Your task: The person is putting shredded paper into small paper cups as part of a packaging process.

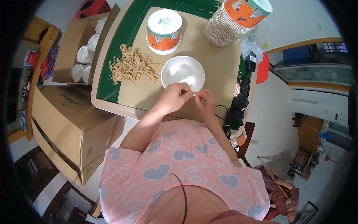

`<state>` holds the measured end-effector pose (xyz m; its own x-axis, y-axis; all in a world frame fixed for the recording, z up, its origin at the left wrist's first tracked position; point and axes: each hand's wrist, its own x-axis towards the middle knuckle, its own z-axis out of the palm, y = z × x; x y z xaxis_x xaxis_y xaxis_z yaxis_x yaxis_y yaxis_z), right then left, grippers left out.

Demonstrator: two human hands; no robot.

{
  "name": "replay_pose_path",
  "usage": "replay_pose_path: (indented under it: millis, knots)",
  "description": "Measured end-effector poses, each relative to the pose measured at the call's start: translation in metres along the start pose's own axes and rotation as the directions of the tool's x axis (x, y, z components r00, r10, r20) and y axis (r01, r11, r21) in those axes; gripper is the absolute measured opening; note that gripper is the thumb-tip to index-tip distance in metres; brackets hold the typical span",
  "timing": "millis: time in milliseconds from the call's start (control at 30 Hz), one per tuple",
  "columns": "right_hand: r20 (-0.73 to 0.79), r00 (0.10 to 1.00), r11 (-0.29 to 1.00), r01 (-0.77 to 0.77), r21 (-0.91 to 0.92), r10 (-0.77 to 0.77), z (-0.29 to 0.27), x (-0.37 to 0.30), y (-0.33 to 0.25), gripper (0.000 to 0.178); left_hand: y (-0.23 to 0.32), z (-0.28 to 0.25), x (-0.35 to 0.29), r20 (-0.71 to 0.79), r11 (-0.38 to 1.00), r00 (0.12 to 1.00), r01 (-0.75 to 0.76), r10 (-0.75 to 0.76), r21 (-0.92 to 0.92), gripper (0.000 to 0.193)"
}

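A white paper tub [172,66] stands mouth up near the table's front edge. At its near rim, my left hand [174,98] and my right hand [206,103] meet with fingertips pinched. Something small and pale sits between them, too small to make out; it may be attached to the rim. Left of the tub lies a tangled heap of tan cords [132,65]. Behind it, an orange and green printed tub [164,40] rests upside down, its white base up. At the back right leans a tall stack of nested tubs [227,27] with cords hanging along its sides.
Brown cardboard [140,98] covers much of the green table top [105,89]. Black adapters and cables [238,102] and a clear plastic bag [253,44] lie along the right edge. Cardboard boxes [61,112] stand at the left. A person [286,196] sits at the far lower right.
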<state>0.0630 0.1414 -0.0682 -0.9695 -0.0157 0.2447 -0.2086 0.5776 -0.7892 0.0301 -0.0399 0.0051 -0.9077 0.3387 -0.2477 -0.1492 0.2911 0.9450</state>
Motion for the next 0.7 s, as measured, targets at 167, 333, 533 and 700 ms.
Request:
replay_pose_path:
  millis: [167,333,533,700]
  knots:
    - [0.039,0.999,1.000,-0.005,-0.029,0.006,-0.007,-0.001,0.007,0.009,0.003,-0.017,-0.001,0.013,0.999,1.000,0.022,-0.021,-0.042,0.015]
    - [0.117,0.988,0.994,-0.105,0.030,0.101,-0.029,0.008,0.027,0.007,-0.005,-0.050,-0.004,-0.025,0.874,0.986,-0.132,0.163,0.468,0.017]
    - [0.445,0.882,0.987,-0.115,-0.117,0.155,-0.081,0.064,0.050,0.011,-0.046,-0.045,0.013,0.093,0.500,0.964,-0.211,0.250,0.840,0.018]
    - [0.348,0.912,0.970,-0.240,0.029,0.215,-0.077,0.094,0.073,0.014,-0.043,-0.012,0.014,0.293,0.600,0.935,-0.353,0.200,0.718,0.023]
